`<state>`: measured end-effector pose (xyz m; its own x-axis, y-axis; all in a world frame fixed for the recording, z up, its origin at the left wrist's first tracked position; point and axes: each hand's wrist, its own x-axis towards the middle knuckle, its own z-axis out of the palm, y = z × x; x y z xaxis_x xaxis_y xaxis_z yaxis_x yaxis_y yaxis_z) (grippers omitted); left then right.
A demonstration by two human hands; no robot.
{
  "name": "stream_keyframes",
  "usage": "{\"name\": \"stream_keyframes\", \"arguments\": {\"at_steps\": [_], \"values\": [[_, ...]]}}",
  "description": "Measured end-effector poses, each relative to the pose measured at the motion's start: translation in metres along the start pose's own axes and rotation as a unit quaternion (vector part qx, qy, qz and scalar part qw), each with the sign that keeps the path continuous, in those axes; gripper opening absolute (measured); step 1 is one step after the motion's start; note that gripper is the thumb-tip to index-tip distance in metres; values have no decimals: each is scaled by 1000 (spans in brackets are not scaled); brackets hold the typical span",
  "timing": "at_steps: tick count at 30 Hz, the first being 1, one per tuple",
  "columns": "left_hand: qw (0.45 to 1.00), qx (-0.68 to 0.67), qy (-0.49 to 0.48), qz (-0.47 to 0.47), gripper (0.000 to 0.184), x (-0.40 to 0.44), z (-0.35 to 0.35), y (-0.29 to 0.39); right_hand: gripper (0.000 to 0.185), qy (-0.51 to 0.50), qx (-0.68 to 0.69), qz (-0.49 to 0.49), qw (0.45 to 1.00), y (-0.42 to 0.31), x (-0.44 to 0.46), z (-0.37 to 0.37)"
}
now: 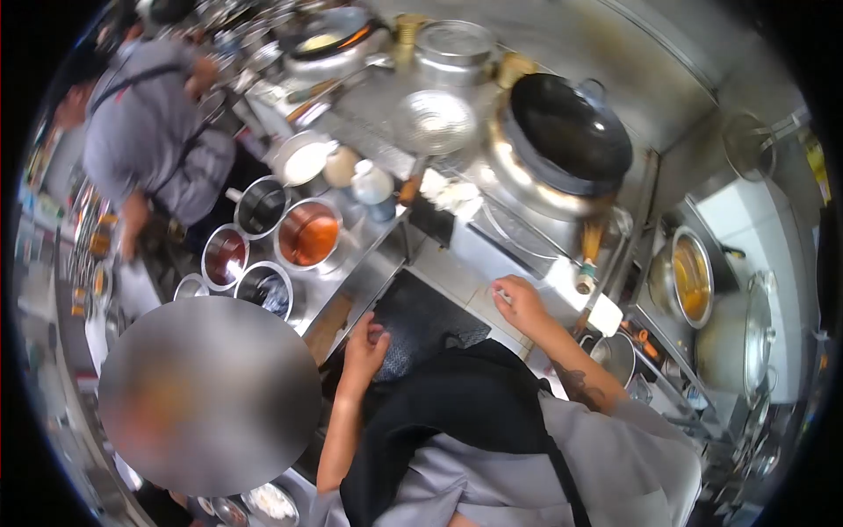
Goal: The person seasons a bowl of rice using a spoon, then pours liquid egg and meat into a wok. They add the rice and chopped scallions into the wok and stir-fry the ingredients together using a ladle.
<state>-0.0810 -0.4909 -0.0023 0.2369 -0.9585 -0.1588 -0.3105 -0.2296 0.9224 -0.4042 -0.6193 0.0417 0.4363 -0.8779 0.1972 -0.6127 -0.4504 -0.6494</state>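
My left hand (364, 349) hangs in front of me over the dark floor mat (421, 312), its fingers loosely curled and apart, holding nothing. To the right, my right hand (518, 303) is raised near the front edge of the stove (492, 255), fingers slightly bent and apart, with nothing in them. A black wok (571, 132) rests on the burner beyond my right hand. Nearest to my left hand is the steel counter with a pot of orange-red sauce (307, 235) and a pot of dark liquid (265, 290).
Another person (158, 132) stands at the upper left. A perforated ladle (435, 123) and sauce bottles (373, 183) lie ahead. On the right are a bowl of yellow liquid (691, 277) and a large lidded pot (733, 338). A blurred disc hides the lower left.
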Motion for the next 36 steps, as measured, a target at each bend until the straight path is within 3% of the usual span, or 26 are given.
{"name": "stream_keyframes", "arguments": {"at_steps": [3,6,9,14,15,18,24,25,28,30,31,34,35,36], "values": [[988,111,-49,99,58,63,56,43,18,65,-32,61,996,45,-39,-40],[977,126,-73,155,65,128,110,76,20,126,-41,165,977,69,-71,-77],[932,250,-53,257,71,199,149,90,25,197,-74,251,945,111,-101,-89],[868,443,-87,207,89,294,194,106,35,230,-182,408,865,144,-130,-83],[850,463,-73,241,89,310,200,95,42,219,-189,425,858,149,-134,-81],[800,545,-148,202,91,348,212,84,42,179,-187,542,800,164,-133,-68],[795,540,-165,220,91,354,210,96,35,262,-37,543,797,204,-146,-48],[819,500,-177,216,83,354,207,97,34,270,-30,539,797,206,-146,-48],[814,458,-243,263,70,388,197,66,29,266,-50,564,780,200,-138,-55],[920,206,-322,90,58,383,187,94,28,238,-84,605,755,203,-137,-62],[934,70,-350,-3,53,375,182,113,25,284,-87,614,732,189,-127,-72],[857,-295,-394,-153,41,353,177,155,23,288,-117,617,723,176,-118,-89],[828,-318,-433,-160,42,359,179,151,20,306,-126,610,720,171,-117,-89],[833,-303,-436,-156,40,362,187,150,19,320,-121,605,719,159,-113,-91]]}}
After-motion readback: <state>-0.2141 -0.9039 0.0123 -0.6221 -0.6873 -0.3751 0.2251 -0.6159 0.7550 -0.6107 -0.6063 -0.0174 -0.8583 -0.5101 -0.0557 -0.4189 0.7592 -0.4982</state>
